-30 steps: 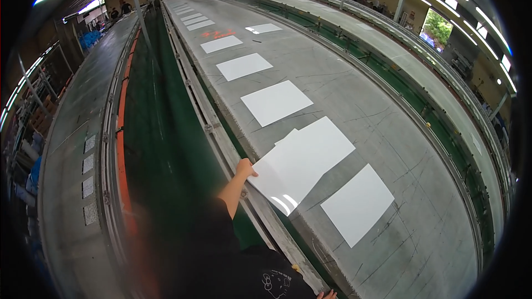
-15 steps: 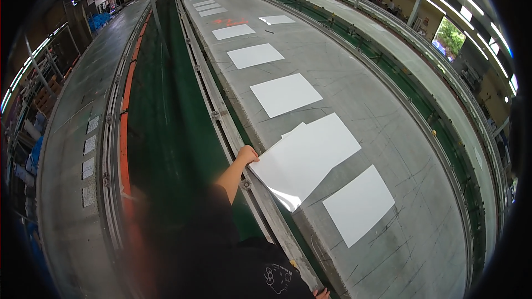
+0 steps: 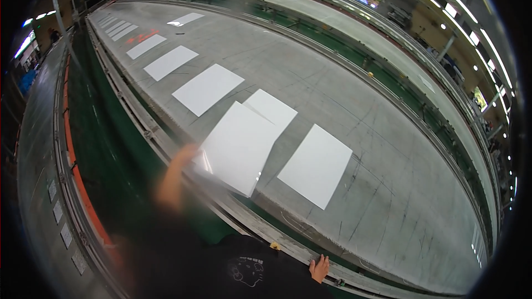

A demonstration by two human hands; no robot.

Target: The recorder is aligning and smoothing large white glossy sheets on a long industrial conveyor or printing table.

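My left hand [image 3: 187, 158], blurred by motion, is closed on the near left edge of a glossy white sheet [image 3: 235, 147]. Whether more than one sheet is in its grasp I cannot tell. The held sheet is tilted over the table's near edge and partly covers another white sheet [image 3: 275, 109] lying on the grey table [image 3: 354, 116]. To the right lies a separate white sheet [image 3: 317, 166]. My right hand [image 3: 319, 269] rests on the metal rail [image 3: 293, 253] along the table's near side, its fingers extended and slightly apart, holding nothing.
Several white sheets [image 3: 208, 89] lie in a row toward the far left. A small dark object [image 3: 179, 34] lies near red marks [image 3: 143, 35]. Green floor [image 3: 111, 127] runs between this table and another long table [image 3: 39, 149] on the left, edged by an orange strip [image 3: 80, 180].
The view has swung to the right. My left hand still grips the sheet, whose curled near corner now looks flatter. My right hand shows more fully on the rail.
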